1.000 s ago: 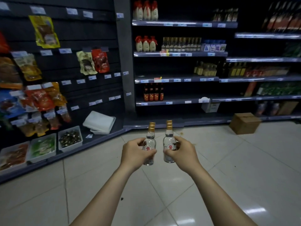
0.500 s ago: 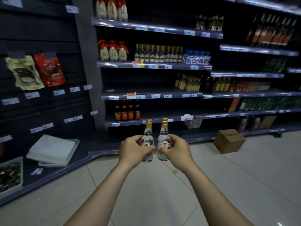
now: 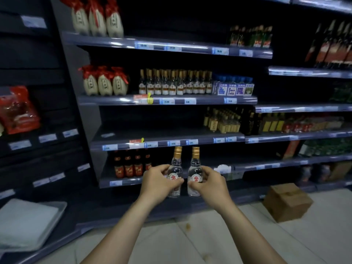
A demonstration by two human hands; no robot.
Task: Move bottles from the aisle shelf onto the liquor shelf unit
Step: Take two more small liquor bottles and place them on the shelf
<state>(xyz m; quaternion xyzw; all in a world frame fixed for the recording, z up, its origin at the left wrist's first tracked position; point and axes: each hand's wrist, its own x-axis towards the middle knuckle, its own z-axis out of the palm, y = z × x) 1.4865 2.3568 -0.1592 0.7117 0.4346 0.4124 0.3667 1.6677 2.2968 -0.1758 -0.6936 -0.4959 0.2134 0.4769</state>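
The left grip is clamped on one clear bottle; the right grip is clamped on a second bottle. Both bottles are capped and held upright, side by side, in front of the liquor shelf unit. This probably readies them for placement beside the dark bottles. The cardboard box on the floor is closed, so its contents are hidden.

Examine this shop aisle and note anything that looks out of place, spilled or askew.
A cardboard box sits askew on the floor at the foot of the shelf unit. A small brownish spot marks a pale tile nearby, perhaps a spill.
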